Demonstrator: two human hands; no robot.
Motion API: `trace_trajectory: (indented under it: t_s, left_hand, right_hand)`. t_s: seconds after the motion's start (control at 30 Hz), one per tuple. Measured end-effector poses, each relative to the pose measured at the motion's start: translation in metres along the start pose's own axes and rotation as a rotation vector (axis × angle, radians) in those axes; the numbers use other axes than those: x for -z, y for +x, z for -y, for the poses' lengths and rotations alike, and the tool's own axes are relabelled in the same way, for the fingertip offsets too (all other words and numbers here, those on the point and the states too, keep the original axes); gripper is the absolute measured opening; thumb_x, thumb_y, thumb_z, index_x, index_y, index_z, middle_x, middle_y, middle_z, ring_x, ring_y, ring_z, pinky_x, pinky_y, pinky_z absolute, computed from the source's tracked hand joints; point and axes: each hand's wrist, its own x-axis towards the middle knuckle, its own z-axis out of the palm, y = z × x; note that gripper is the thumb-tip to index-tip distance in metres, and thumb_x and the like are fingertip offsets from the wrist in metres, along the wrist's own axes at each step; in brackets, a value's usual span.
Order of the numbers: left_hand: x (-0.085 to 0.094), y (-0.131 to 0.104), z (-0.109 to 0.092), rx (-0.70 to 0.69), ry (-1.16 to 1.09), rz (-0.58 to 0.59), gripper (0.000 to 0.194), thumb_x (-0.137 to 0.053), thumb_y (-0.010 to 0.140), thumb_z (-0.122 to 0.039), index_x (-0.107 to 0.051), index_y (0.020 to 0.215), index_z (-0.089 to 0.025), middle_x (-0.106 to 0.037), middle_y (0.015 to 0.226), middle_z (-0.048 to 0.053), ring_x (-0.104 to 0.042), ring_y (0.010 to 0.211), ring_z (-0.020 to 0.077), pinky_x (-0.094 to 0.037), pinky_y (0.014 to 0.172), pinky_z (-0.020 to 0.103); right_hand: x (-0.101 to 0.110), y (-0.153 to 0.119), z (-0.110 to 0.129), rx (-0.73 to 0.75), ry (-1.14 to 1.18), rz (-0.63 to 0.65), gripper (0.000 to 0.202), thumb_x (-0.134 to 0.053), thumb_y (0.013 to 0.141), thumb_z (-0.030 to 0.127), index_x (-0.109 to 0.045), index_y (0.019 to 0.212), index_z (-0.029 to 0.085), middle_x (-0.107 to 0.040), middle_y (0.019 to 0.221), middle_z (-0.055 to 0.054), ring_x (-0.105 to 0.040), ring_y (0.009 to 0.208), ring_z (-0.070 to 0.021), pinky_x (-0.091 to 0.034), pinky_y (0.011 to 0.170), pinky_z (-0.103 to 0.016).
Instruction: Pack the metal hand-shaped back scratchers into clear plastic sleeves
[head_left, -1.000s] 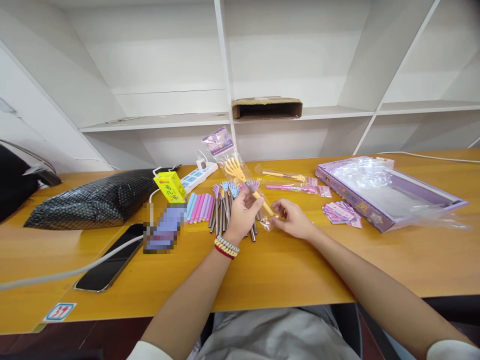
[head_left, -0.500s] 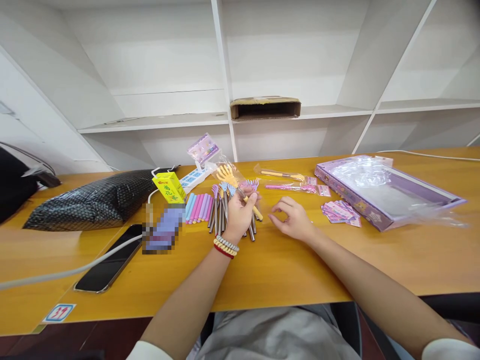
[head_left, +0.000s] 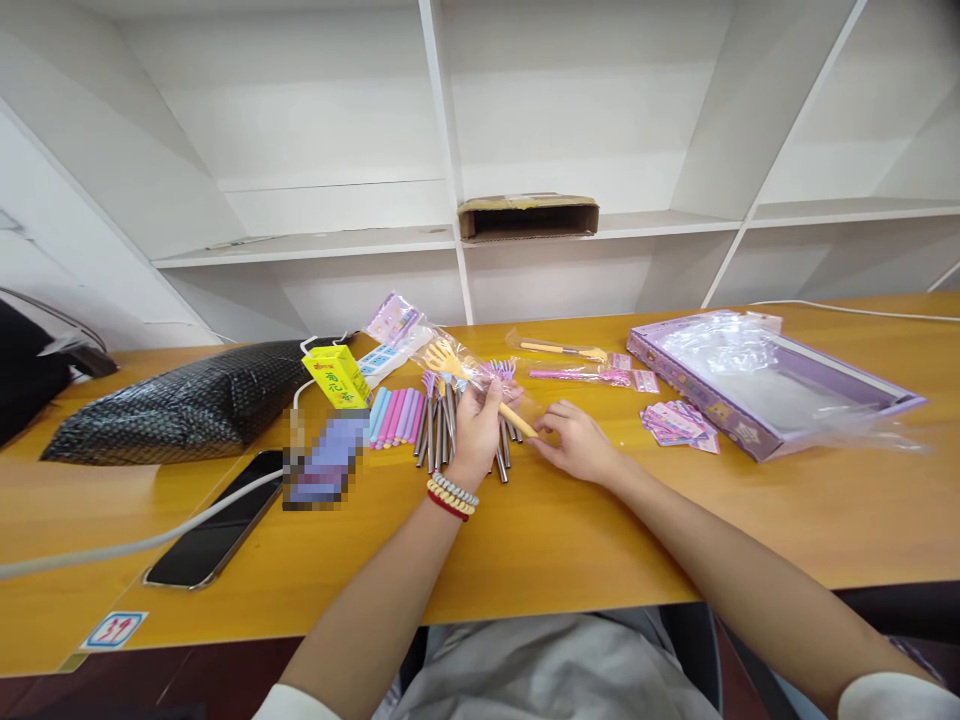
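A yellow back scratcher (head_left: 444,358), hand-shaped at its top, lies tilted in a clear bag with a purple card (head_left: 393,318) at the far end. My left hand (head_left: 478,430) is closed round its middle. The fingertips of my right hand (head_left: 576,440) pinch the lower end of the yellow handle, where the bag's edge is hard to make out. Beneath and beside my left hand lie several metal rods (head_left: 437,435) with coloured hand-shaped heads. Left of them is a row of blue, pink and purple tubes (head_left: 397,418).
Bagged yellow (head_left: 559,349) and pink (head_left: 577,375) scratchers lie behind my right hand. Small cards (head_left: 679,425) and a purple box (head_left: 739,430) are at right. A yellow carton (head_left: 337,377), power strip (head_left: 382,360), phone (head_left: 217,525) and black wrapped parcel (head_left: 180,405) are at left.
My right hand has moved left and closed on the end of the yellow handle. The bagged scratcher has tilted flatter, its card shifting left and down.
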Motion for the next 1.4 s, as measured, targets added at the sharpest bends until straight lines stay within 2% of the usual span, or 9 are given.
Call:
trace_trajectory:
  t_s: [0.23, 0.43, 0.6, 0.83, 0.97, 1.07, 1.23, 1.3, 1.4]
  left_hand:
    - [0.003, 0.006, -0.010, -0.041, -0.058, -0.062, 0.020, -0.067, 0.073, -0.032, -0.055, 0.080, -0.016, -0.064, 0.073, 0.001, -0.064, 0.075, 0.0155, -0.051, 0.075, 0.032]
    - [0.011, 0.010, -0.013, -0.016, -0.122, -0.099, 0.024, -0.067, 0.073, -0.030, -0.056, 0.090, -0.016, -0.066, 0.087, 0.005, -0.064, 0.083, 0.0164, -0.051, 0.079, 0.034]
    - [0.011, 0.010, -0.012, -0.001, -0.131, -0.088, 0.026, -0.067, 0.074, -0.031, -0.056, 0.091, -0.016, -0.066, 0.089, 0.005, -0.065, 0.086, 0.0185, -0.050, 0.082, 0.037]
    - [0.004, 0.006, -0.014, 0.003, -0.174, -0.073, 0.020, -0.069, 0.072, -0.027, -0.055, 0.081, -0.015, -0.065, 0.077, 0.002, -0.064, 0.071, 0.0130, -0.051, 0.074, 0.030]
    - [0.008, 0.008, -0.019, 0.032, -0.207, -0.081, 0.023, -0.066, 0.074, -0.033, -0.055, 0.083, -0.016, -0.065, 0.077, 0.003, -0.064, 0.071, 0.0135, -0.051, 0.069, 0.028]
    - [0.013, 0.011, -0.024, 0.054, -0.224, -0.100, 0.026, -0.061, 0.076, -0.038, -0.057, 0.086, -0.015, -0.067, 0.081, 0.006, -0.065, 0.074, 0.0159, -0.050, 0.068, 0.029]
    - [0.026, 0.020, -0.028, 0.013, -0.251, -0.141, 0.024, -0.062, 0.075, -0.036, -0.058, 0.088, -0.017, -0.067, 0.084, 0.004, -0.065, 0.078, 0.0170, -0.051, 0.069, 0.030]
    - [0.030, 0.022, -0.027, 0.005, -0.264, -0.157, 0.025, -0.063, 0.075, -0.037, -0.057, 0.090, -0.017, -0.067, 0.086, 0.005, -0.065, 0.078, 0.0169, -0.051, 0.069, 0.031]
    - [0.031, 0.023, -0.024, 0.011, -0.249, -0.155, 0.025, -0.064, 0.075, -0.035, -0.057, 0.089, -0.016, -0.068, 0.085, 0.005, -0.066, 0.077, 0.0172, -0.052, 0.070, 0.032]
  right_hand:
    - [0.010, 0.001, -0.018, -0.064, -0.120, 0.090, 0.016, -0.053, 0.079, 0.030, -0.061, 0.083, 0.017, -0.059, 0.081, -0.006, -0.051, 0.081, -0.0178, -0.038, 0.075, -0.029]
    - [0.017, 0.000, -0.028, -0.151, -0.202, 0.219, 0.011, -0.055, 0.070, 0.026, -0.060, 0.076, 0.019, -0.060, 0.078, -0.004, -0.053, 0.078, -0.0171, -0.035, 0.068, -0.026]
    - [0.019, -0.001, -0.030, -0.187, -0.176, 0.275, 0.009, -0.054, 0.069, 0.026, -0.060, 0.072, 0.019, -0.061, 0.076, -0.003, -0.052, 0.071, -0.0151, -0.033, 0.061, -0.024]
    - [0.013, -0.003, -0.034, -0.111, 0.055, 0.182, 0.015, -0.055, 0.077, 0.028, -0.065, 0.082, 0.019, -0.061, 0.074, -0.002, -0.052, 0.067, -0.0132, -0.037, 0.062, -0.024]
    - [0.013, -0.004, -0.041, -0.106, 0.120, 0.175, 0.016, -0.059, 0.076, 0.032, -0.067, 0.077, 0.018, -0.062, 0.074, -0.003, -0.053, 0.066, -0.0130, -0.038, 0.063, -0.025]
    - [0.019, -0.003, -0.049, -0.143, 0.167, 0.187, 0.017, -0.061, 0.075, 0.033, -0.067, 0.074, 0.017, -0.062, 0.071, -0.003, -0.053, 0.063, -0.0123, -0.038, 0.062, -0.025]
    - [0.027, -0.004, -0.069, -0.279, 0.330, 0.165, 0.021, -0.066, 0.069, 0.036, -0.070, 0.075, 0.016, -0.062, 0.069, -0.002, -0.051, 0.062, -0.0120, -0.038, 0.060, -0.026]
    - [0.028, -0.006, -0.077, -0.371, 0.471, 0.089, 0.024, -0.070, 0.064, 0.038, -0.070, 0.074, 0.016, -0.062, 0.068, -0.002, -0.052, 0.061, -0.0121, -0.039, 0.058, -0.025]
    - [0.031, -0.005, -0.081, -0.495, 0.824, -0.137, 0.026, -0.073, 0.060, 0.038, -0.067, 0.073, 0.016, -0.061, 0.066, -0.001, -0.053, 0.058, -0.0118, -0.041, 0.054, -0.025]
